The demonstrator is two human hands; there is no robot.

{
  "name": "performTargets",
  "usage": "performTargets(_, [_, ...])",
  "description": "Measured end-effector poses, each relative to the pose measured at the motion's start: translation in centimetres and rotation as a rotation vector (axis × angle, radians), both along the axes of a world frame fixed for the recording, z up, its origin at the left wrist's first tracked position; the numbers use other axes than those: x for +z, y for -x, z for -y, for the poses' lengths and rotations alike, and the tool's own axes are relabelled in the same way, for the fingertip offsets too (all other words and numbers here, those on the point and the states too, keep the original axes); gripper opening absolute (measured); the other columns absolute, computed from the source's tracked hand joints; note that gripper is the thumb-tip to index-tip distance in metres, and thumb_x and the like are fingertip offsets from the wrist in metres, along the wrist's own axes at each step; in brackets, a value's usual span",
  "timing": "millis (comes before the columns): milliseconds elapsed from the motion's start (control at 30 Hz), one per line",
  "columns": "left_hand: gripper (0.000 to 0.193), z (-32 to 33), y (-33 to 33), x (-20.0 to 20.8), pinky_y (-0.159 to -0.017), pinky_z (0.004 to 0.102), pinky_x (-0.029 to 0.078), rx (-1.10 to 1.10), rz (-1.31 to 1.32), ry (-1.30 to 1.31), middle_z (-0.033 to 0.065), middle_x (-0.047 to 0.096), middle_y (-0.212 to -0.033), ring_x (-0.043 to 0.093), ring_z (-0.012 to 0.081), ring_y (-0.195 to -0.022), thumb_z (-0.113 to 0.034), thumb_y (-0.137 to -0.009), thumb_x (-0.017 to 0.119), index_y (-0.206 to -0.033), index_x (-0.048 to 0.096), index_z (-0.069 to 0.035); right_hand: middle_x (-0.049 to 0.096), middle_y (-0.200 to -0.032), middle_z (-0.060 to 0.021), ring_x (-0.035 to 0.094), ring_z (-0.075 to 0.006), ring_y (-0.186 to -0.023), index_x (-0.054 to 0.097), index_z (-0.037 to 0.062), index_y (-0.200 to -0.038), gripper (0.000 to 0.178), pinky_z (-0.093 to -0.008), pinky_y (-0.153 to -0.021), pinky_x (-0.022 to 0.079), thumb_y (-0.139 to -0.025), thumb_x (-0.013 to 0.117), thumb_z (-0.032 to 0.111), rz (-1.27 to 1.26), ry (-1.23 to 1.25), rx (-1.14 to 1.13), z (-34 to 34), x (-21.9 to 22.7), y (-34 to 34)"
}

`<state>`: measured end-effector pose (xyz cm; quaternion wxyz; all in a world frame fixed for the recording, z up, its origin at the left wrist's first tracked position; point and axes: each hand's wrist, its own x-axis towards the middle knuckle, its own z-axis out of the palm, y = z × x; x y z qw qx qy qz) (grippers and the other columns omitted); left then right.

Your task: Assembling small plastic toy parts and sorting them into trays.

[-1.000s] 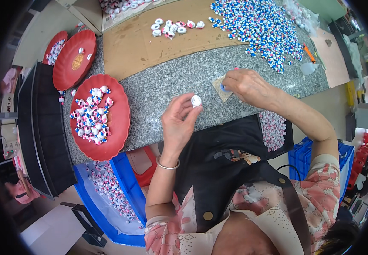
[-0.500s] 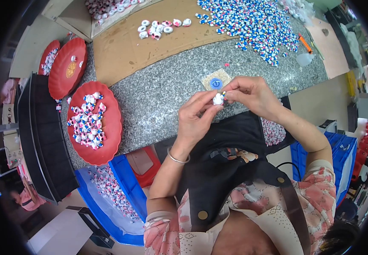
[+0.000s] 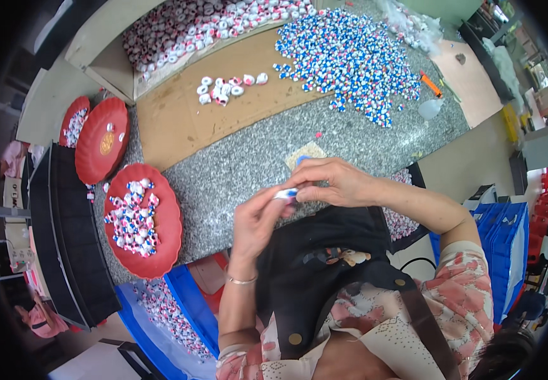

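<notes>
In front of my apron, my left hand [image 3: 258, 218] pinches a small white-and-blue plastic figurine [image 3: 285, 194], smeared a little by motion. My right hand [image 3: 334, 182] meets it from the other side, thumb and forefinger closed on the figurine's blue end. Just beyond the right hand's fingers lies a beige pad [image 3: 312, 149]; the blue round piece [image 3: 301, 159] on it is mostly hidden by that hand. To the left, a red scalloped plate [image 3: 169, 206] holds several white, pink and blue figurines [image 3: 133, 221].
White-and-pink head pieces [image 3: 219, 90] lie on cardboard [image 3: 185, 126], with more in a bin [image 3: 191, 31] behind. A big heap of blue-and-white parts [image 3: 350, 60] spreads at the back. An orange tool [image 3: 431, 84] lies to its right. Blue crates [image 3: 191, 310] stand below the counter.
Both hands have moved left and nearer to me with the figurine, which is now turned on its side. The right hand now covers part of the blue piece. The view has tilted up.
</notes>
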<state>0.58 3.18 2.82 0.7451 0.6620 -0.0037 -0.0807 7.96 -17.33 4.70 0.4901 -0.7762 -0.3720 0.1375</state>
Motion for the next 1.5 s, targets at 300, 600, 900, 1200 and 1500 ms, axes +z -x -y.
performTargets(300, [0.04, -13.8, 0.7, 4.0, -0.1, 0.0409, 0.039, 0.813, 0.598, -1.397, 0.0198, 0.058, -0.116, 0.053, 0.0326, -0.112, 0.001, -0.083, 0.062, -0.123, 0.055, 0.005, 0.064, -0.102, -0.0113, 0.059, -0.0298, -0.097, 0.065, 0.0028, -0.101, 0.022, -0.0384, -0.083, 0.048, -0.079, 0.06, 0.0, 0.726, 0.404, -0.238, 6.9, -2.1, -11.1])
performTargets(600, [0.013, -3.0, -14.4, 1.0, -0.077, 0.0412, 0.049, 0.344, 0.665, -0.775, 0.0161, 0.062, -0.091, 0.06, 0.0316, -0.088, -0.001, -0.079, 0.061, -0.092, 0.065, 0.0, 0.056, -0.09, -0.0122, 0.054, -0.0311, -0.091, 0.059, 0.0028, -0.096, 0.021, -0.042, -0.08, 0.042, -0.075, 0.057, 0.001, 0.745, 0.526, -0.165, 7.6, -3.5, -10.9])
performTargets(900, [0.016, 0.8, -25.3, -3.6, -0.081, 0.0429, 0.048, 0.021, 0.825, -1.431, 0.0138, 0.062, -0.089, 0.059, 0.0326, -0.092, -0.009, -0.08, 0.059, -0.093, 0.068, -0.006, 0.059, -0.105, -0.0151, 0.057, -0.0325, -0.1, 0.058, 0.0016, -0.102, 0.026, -0.0405, -0.088, 0.046, -0.076, 0.058, -0.004, 0.639, 0.426, -0.252, 6.5, -2.8, -9.4])
performTargets(1200, [0.011, -2.2, -18.0, -3.6, -0.076, 0.0423, 0.05, 0.157, 0.726, -1.168, 0.015, 0.059, -0.096, 0.059, 0.0356, -0.092, -0.002, -0.083, 0.058, -0.093, 0.062, -0.003, 0.059, -0.102, -0.0127, 0.056, -0.0299, -0.101, 0.061, 0.0016, -0.105, 0.032, -0.0379, -0.085, 0.048, -0.074, 0.057, -0.004, 0.709, 0.496, -0.149, 4.7, -3.6, -9.8])
performTargets(1500, [0.025, -0.1, -9.9, -0.4, -0.083, 0.0417, 0.047, -0.041, 0.813, -0.662, 0.0134, 0.06, -0.104, 0.057, 0.0329, -0.097, 0.0, -0.08, 0.06, -0.105, 0.064, -0.003, 0.061, -0.097, -0.0131, 0.06, -0.0307, -0.09, 0.062, 0.0013, -0.107, 0.03, -0.038, -0.077, 0.049, -0.078, 0.058, -0.003, 0.711, 0.338, -0.167, 6.1, -5.1, -9.0])
